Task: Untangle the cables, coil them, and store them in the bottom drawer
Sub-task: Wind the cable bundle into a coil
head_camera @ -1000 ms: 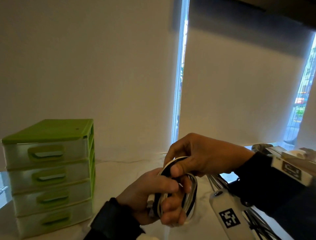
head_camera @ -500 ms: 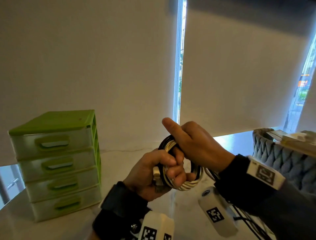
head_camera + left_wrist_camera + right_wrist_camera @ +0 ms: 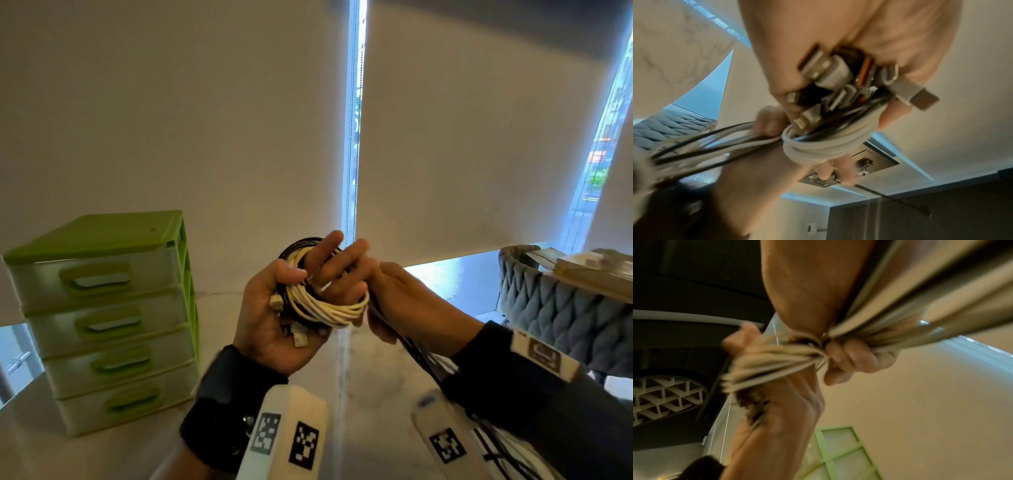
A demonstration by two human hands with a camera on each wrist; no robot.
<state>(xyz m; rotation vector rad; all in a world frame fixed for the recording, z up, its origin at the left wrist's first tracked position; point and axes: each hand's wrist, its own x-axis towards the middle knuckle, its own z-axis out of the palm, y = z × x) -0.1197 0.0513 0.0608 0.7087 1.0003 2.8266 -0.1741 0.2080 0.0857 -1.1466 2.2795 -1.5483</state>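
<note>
My left hand (image 3: 269, 305) is palm up at chest height and holds a coil of white and black cables (image 3: 322, 308). The coil is looped round its fingers and the thumb presses on it. Several plug ends (image 3: 838, 78) stick out against the palm. My right hand (image 3: 394, 294) sits just right of the coil, its fingers (image 3: 851, 356) curled round the loose cable strands (image 3: 423, 359), which trail down to the lower right. The green four-drawer unit (image 3: 102, 308) stands on the left with every drawer pushed in, including the bottom drawer (image 3: 126, 404).
A grey woven basket (image 3: 555, 308) with flat boxes on top stands at the right. The white marble tabletop (image 3: 359, 370) lies below my hands. Roller blinds cover the window behind.
My left hand has turned palm up with the coil. My right hand has come off the top of the coil and now grips the loose strands at its right side. The view has tilted down slightly.
</note>
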